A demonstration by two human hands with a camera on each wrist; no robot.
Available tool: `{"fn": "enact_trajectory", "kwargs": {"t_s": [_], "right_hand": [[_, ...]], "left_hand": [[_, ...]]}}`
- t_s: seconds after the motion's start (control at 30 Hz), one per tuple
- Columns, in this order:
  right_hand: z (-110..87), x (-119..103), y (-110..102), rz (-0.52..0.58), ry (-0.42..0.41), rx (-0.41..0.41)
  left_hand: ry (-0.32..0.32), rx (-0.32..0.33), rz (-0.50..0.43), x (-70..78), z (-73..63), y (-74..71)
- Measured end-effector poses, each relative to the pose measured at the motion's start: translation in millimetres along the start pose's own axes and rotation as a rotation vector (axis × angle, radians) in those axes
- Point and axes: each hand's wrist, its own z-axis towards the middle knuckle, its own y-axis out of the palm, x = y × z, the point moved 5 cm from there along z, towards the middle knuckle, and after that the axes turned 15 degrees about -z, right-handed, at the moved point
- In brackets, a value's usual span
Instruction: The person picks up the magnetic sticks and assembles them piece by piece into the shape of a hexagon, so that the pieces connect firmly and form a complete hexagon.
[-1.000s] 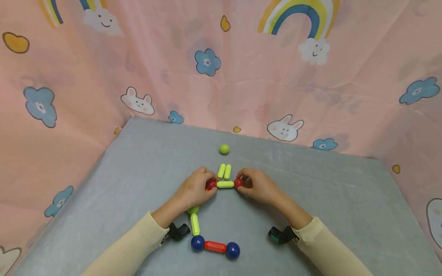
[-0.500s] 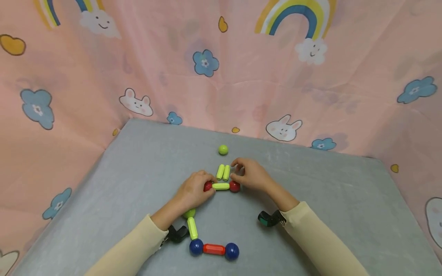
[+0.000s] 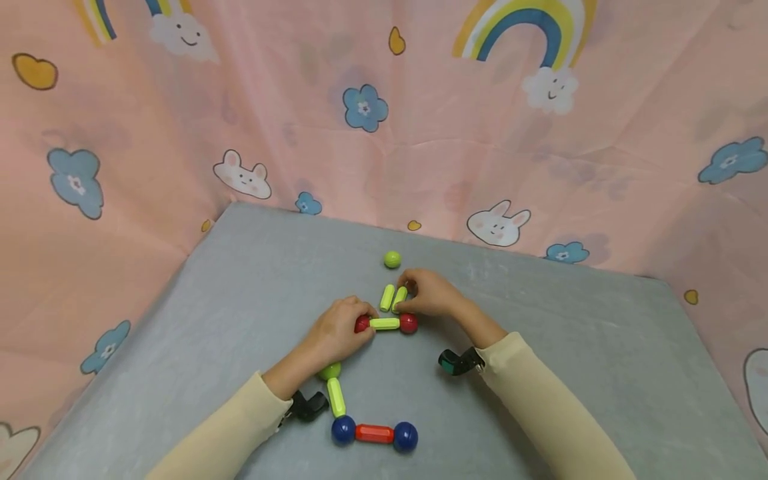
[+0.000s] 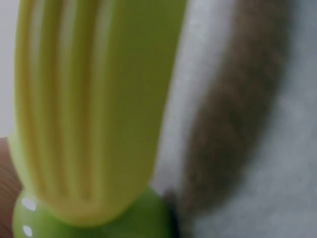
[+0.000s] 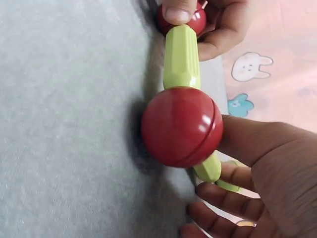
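Observation:
My left hand pinches a red ball between thumb and fingers. That ball is joined by a yellow-green connector rod to a second red ball. Just beyond, my right hand has thumb and fingers around the right one of two loose yellow-green rods; the other loose rod lies beside it. The right wrist view shows the gripped rod partly hidden behind the near red ball. Filling much of the left wrist view is a blurred yellow-green rod on a green ball.
Nearer me, a green ball, a rod, two blue balls and a red rod form a joined chain. A lone green ball sits farther back on the grey tabletop. A pink printed curtain surrounds it.
My right hand has let go of the right red ball, moved away and left, and taken hold of the right loose rod, which now tilts. The left hand keeps its grip.

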Motion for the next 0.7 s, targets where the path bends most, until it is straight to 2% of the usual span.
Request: {"fn": "enact_trajectory", "kwargs": {"t_s": [0.1,0.17,0.27,0.37,0.47,0.7], "right_hand": [[-2.6,6,-1,0.073,-0.004,0.023],[-5.5,7,-3,0.103,-0.038,0.064],[-10.1,6,-6,0.093,-0.097,0.111],[-11.4,4,-5,0.049,-0.132,0.12],[-10.7,6,-1,0.019,-0.105,0.102],[-21.3,12,-6,-0.007,0.033,0.113]], "left_hand": [[-0.004,0.0,-0.005,0.2,-0.4,0.5],[-0.007,0.002,-0.009,-0.1,-0.4,0.7],[-0.004,0.007,-0.008,-0.4,-0.2,1.0],[0.001,0.01,-0.005,-0.9,0.3,1.6],[0.001,0.007,0.003,-2.1,1.1,2.7],[-0.043,0.002,0.015,-4.7,3.4,2.7]]}}
